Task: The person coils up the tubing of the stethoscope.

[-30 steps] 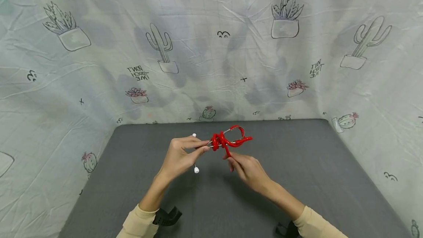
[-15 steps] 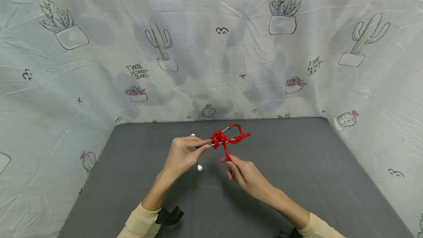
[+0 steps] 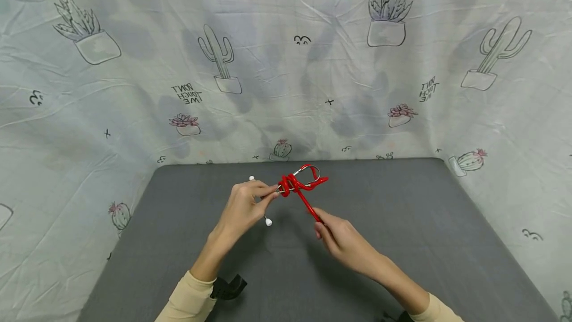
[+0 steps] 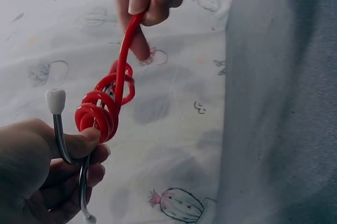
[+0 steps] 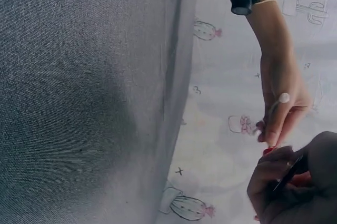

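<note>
A stethoscope with red tubing (image 3: 286,184) hangs in the air over the table, its tube wound in several turns around the metal ear tubes (image 4: 83,182). My left hand (image 3: 241,207) pinches those ear tubes between thumb and fingers, beside the coils. White ear tips (image 3: 268,222) stick out on either side of that hand. With my right hand (image 3: 350,245) I grip a free length of red tube, stretched straight from the coils down to the right. Something dark shows inside the right hand's fingers in both wrist views. Beyond the coils, a red loop (image 3: 323,180) points right.
Below the hands lies a grey table (image 3: 402,202). A pale curtain (image 3: 286,73) printed with cacti rises behind it and along both sides. Dark straps (image 3: 229,287) sit at the wrists near the beige sleeves (image 3: 189,296).
My right hand has drawn back down and to the right, and a longer straight stretch of red tube now shows. The left hand has shifted slightly left with the coils.
</note>
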A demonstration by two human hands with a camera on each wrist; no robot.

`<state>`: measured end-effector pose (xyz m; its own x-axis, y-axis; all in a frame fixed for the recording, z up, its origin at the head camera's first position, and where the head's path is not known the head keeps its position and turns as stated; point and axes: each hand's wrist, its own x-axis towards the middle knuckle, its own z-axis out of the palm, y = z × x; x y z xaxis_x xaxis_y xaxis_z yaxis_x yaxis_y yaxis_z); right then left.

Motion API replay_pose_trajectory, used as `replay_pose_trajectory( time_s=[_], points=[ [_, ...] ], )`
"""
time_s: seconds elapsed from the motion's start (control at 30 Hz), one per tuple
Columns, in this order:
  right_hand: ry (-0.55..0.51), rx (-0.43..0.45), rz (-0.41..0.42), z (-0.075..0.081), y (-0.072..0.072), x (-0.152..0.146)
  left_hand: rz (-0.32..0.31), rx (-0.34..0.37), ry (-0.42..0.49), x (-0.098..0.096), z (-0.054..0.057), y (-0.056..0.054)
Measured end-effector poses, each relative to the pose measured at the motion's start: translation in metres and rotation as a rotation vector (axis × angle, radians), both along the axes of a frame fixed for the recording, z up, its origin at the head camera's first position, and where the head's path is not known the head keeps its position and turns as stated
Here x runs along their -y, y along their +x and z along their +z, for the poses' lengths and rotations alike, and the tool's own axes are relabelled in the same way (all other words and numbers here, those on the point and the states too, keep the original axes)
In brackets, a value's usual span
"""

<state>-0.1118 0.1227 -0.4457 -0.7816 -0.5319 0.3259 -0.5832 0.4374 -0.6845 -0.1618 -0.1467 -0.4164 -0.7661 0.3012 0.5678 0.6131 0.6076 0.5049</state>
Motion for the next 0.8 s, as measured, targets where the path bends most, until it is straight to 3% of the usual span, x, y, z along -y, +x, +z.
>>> replay_pose_trajectory(
  time_s=[0.1, 0.2, 0.43, 0.6, 0.8],
  points=[
    [0.056, -0.092, -0.045, 0.001, 0.002, -0.002, 0.007, 0.029, -0.011, 0.003, -0.003, -0.003],
    [0.084, -0.128, -0.049, 0.003, 0.002, -0.004, 0.014, 0.063, -0.007, 0.004, -0.005, -0.005],
    [0.061, -0.251, -0.028, 0.008, -0.005, -0.011, 0.007, 0.155, -0.026, 0.009, -0.002, -0.006],
    [0.011, -0.184, -0.018, 0.020, -0.011, -0.016, 0.008, 0.183, -0.051, 0.012, 0.001, -0.007],
    [0.109, -0.141, -0.012, 0.033, -0.014, -0.019, 0.021, 0.164, -0.111, 0.014, 0.006, -0.009]
  ],
)
